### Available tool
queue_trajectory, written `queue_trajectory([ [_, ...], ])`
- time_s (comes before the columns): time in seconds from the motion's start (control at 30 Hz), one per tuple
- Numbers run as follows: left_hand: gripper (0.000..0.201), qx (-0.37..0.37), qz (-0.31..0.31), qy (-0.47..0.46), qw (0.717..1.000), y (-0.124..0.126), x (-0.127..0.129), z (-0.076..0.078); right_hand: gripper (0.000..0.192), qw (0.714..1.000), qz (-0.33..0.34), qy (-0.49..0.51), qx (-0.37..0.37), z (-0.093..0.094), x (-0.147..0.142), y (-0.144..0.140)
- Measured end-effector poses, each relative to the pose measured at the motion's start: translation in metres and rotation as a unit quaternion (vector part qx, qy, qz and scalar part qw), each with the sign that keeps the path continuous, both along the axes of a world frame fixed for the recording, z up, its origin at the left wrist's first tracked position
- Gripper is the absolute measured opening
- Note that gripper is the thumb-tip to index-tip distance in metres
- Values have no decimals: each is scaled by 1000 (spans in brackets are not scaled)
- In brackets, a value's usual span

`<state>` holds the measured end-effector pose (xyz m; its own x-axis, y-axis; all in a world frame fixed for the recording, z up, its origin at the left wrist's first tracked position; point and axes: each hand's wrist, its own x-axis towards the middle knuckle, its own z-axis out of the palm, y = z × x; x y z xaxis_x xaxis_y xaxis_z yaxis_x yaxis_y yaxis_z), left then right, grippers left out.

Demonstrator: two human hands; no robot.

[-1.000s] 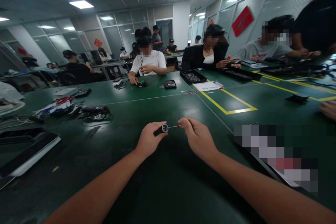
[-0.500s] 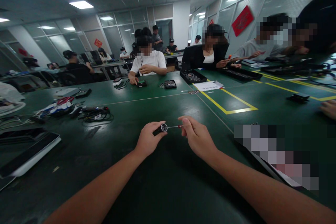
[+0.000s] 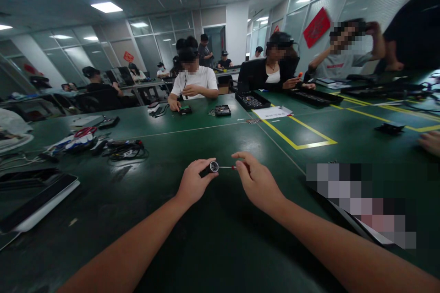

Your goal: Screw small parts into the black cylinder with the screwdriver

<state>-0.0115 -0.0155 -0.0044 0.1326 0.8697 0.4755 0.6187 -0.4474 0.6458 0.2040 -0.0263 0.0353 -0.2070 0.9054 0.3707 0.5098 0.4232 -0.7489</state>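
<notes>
My left hand (image 3: pixel 192 182) is closed around a short black cylinder (image 3: pixel 213 167) with a silver ring at its open end, which looks like a flashlight head. That ringed end faces me. From the right, a slim screwdriver (image 3: pixel 227 167) with a thin metal shaft and a red collar reaches the cylinder's side. My right hand (image 3: pixel 259 181) holds the screwdriver's handle end, thumb against the red part and index finger raised. Most of the handle is hidden by the fingers. Whether the tip sits in a screw is too small to tell.
Cables and tools (image 3: pixel 127 149) lie on the green table (image 3: pixel 165 238) at left, near a black-and-white device (image 3: pixel 41 201). A blurred-out flat item (image 3: pixel 364 206) lies at right. Across the table are black trays (image 3: pixel 252 100), a white paper (image 3: pixel 273 112) and several seated people.
The fingers of my right hand have spread a little on the screwdriver handle. My left hand and the cylinder have barely moved. A person at the far right has raised both hands to their head.
</notes>
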Motion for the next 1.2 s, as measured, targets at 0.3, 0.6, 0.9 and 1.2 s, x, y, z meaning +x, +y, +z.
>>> queue_trajectory([
  [0.3,41,6,-7,19,1000,0,0,-2,34,1000,-11,12,-5,2,2,0],
  [0.6,43,1,0,-9,1000,2,-3,-2,28,1000,10,18,-4,0,1,1],
  [0.9,42,2,-7,8,1000,0,0,-2,32,995,-14,90,-48,-2,4,7],
  [1.2,41,1,-1,-11,1000,2,-3,-3,16,989,8,141,-32,-8,-1,3],
])
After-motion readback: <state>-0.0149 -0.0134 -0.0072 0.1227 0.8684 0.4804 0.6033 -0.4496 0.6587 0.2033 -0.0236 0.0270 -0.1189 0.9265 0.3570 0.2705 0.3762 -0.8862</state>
